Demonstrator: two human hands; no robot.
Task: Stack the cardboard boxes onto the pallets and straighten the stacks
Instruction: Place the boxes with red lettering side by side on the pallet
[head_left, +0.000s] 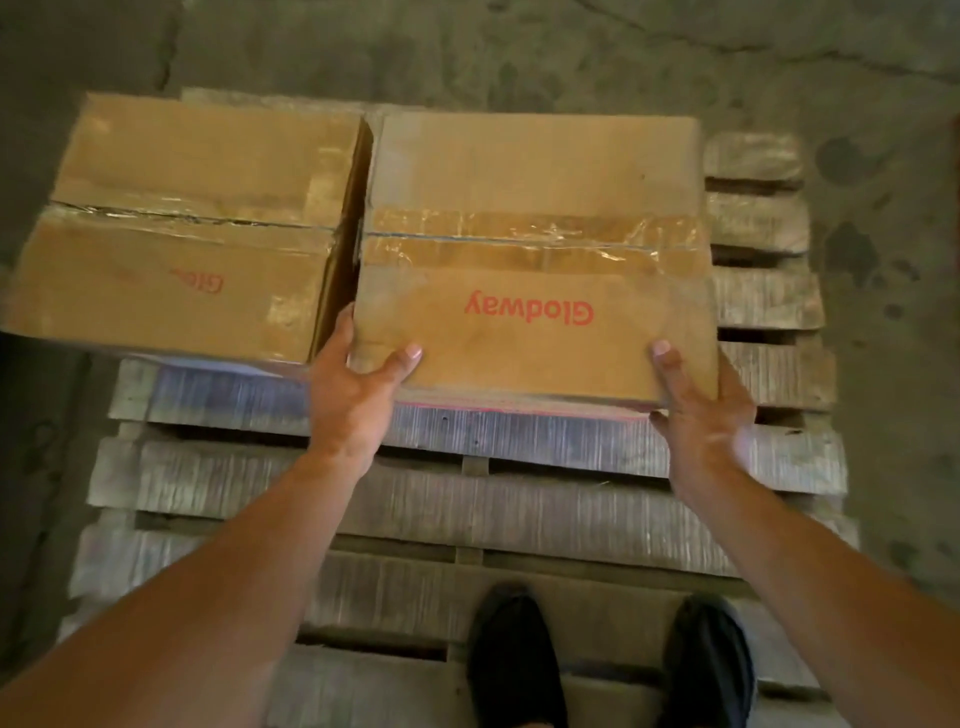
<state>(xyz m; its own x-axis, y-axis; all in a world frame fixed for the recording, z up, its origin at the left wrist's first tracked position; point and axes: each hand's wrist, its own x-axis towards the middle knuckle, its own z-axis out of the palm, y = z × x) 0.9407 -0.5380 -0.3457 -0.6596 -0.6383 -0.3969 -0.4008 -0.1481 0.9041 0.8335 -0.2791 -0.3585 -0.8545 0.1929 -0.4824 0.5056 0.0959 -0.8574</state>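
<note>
While the taped, creased Glodway box (535, 260) sits beside a second cardboard box (182, 223) on the rough slatted pallet (467, 509), left hand (353, 395) and right hand (701, 410) grasp its near corners. Arms outstretched, thumbs on top.

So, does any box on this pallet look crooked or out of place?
Yes. The left box sits turned relative to the right box: the gap between them widens toward the person, and its left side hangs past the edge of the pallet.
</note>
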